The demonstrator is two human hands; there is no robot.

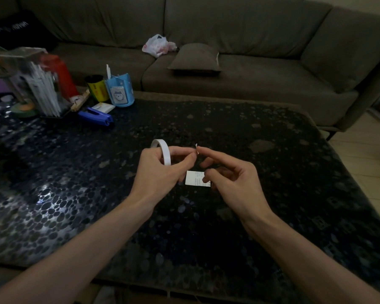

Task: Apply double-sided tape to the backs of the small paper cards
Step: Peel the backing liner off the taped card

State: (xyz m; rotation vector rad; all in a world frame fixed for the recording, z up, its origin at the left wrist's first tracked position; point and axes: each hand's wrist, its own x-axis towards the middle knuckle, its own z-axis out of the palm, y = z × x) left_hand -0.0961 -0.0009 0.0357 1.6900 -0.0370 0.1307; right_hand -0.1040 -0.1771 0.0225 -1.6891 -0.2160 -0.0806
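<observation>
A: Head view shows two hands over the middle of the table [272, 150]. What are they doing?

B: The left hand [158, 170] curls its fingers round the tape roll [162, 150] and pinches the loose tape end [196, 148]. The right hand [233, 183] touches that end with one finger and pinches the card [194, 178] under its thumb.

A: Which step is it?

B: I think it is pulling out some tape. Next it must be torn off and pressed flat on the card's back.

A: What is hard to see?

B: The room is dark. I cannot tell if the card lies on the table or is lifted. Its print is too small to read.
</observation>
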